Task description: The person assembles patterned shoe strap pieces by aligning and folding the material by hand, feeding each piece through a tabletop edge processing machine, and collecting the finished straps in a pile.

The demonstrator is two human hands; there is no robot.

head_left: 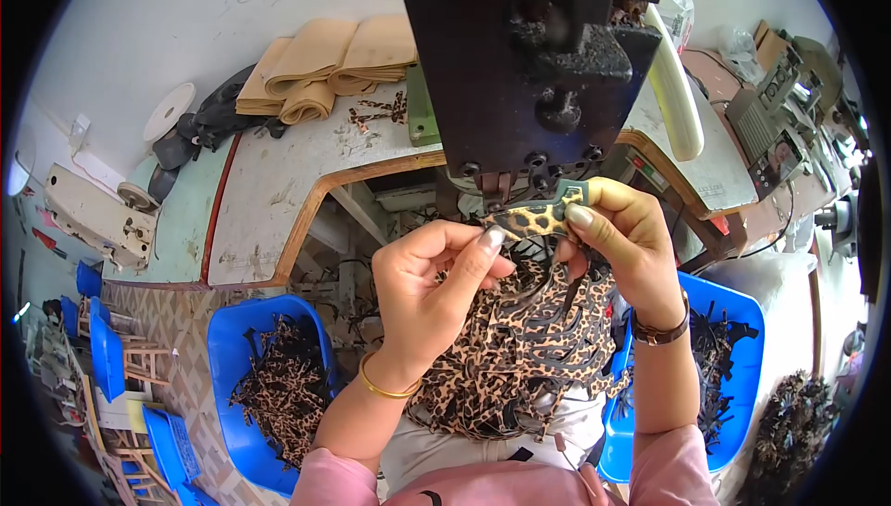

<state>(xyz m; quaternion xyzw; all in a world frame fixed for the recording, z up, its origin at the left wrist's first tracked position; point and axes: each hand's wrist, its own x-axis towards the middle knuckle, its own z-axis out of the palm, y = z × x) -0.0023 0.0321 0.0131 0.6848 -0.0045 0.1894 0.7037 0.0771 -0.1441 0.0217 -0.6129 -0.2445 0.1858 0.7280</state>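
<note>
So both hands, left [432,288] and right [626,237], have thumb and fingers pinched on a leopard-print strip [529,221], one at each end. Black machine head [538,70] is right above the fingertips, big leopard-print pile [520,348] on the lap below them.

Pink top [492,487], sleeves [670,464] at 5 and 7 o'clock, off-white trousers [422,450] at 6. Plain gold-coloured round bangle [388,390] on left wrist [397,371], 7 o'clock; right wrist [663,315], 4 o'clock, has a narrow dark-brown band [661,335], metallic bit showing.
</note>
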